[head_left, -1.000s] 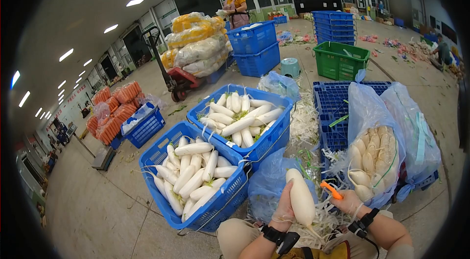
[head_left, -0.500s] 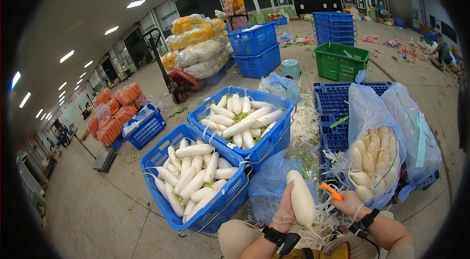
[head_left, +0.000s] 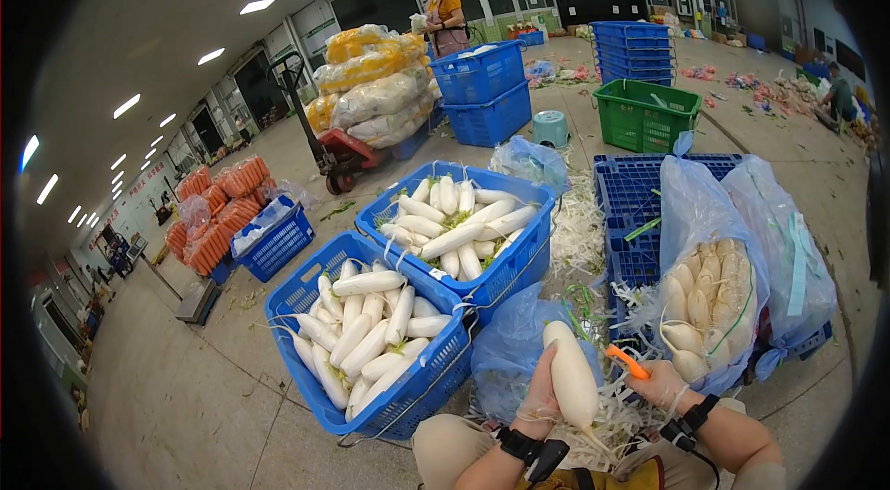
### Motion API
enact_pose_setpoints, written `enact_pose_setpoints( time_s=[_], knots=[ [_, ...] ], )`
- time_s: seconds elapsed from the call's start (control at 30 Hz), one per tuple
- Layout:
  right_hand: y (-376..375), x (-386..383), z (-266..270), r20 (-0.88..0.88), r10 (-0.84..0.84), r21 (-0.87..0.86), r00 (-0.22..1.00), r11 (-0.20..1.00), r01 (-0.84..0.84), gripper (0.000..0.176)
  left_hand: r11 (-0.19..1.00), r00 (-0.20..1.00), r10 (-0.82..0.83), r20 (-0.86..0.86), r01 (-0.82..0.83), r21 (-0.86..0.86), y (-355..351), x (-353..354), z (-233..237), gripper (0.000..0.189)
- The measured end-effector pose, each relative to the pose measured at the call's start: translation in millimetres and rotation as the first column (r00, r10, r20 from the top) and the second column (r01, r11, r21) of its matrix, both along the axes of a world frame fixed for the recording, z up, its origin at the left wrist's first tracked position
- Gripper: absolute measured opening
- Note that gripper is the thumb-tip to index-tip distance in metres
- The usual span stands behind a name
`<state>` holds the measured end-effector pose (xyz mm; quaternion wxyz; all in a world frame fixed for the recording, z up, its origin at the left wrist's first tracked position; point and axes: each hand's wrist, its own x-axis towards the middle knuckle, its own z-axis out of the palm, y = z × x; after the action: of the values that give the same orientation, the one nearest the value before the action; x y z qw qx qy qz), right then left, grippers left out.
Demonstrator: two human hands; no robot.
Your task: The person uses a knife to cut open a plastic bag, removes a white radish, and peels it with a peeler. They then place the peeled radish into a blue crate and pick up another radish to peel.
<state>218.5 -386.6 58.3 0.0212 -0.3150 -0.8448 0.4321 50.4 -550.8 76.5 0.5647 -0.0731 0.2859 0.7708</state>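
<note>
My left hand [head_left: 540, 390] is closed around one side of a white radish [head_left: 573, 377] at the bottom centre. The radish slants, its thin root end pointing down to the right. To the right, my right hand [head_left: 664, 385] grips an orange-handled peeler [head_left: 628, 361], which is apart from the radish. White peelings [head_left: 619, 411] lie below and between the hands. Beside my left hand is a crumpled blue plastic bag [head_left: 505, 356]. Two blue crates [head_left: 298, 386] [head_left: 542, 269] full of white radishes stand to the left.
A blue pallet [head_left: 630, 258] at the right bears a clear blue bag of radishes [head_left: 712, 295]. Behind are a green crate [head_left: 646, 119], stacked blue crates [head_left: 633, 54], a pallet jack [head_left: 345, 161] and bagged carrots [head_left: 222, 212]. A person [head_left: 445, 12] stands at the back.
The standing person at the back has moved their hands and head slightly. My hands, the radish and the peeler show no clear movement.
</note>
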Motion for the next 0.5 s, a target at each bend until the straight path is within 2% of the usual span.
enact_pose_setpoints(
  time_s=[0.5],
  knots=[
    [-0.2, -0.3, -0.5, 0.012, -0.002, 0.002, 1.000, 1.000, 0.002, 0.036, 1.000, 1.000, -0.003, 0.014, 0.003, 0.000, 1.4, -0.4, -1.7, 0.042]
  ],
)
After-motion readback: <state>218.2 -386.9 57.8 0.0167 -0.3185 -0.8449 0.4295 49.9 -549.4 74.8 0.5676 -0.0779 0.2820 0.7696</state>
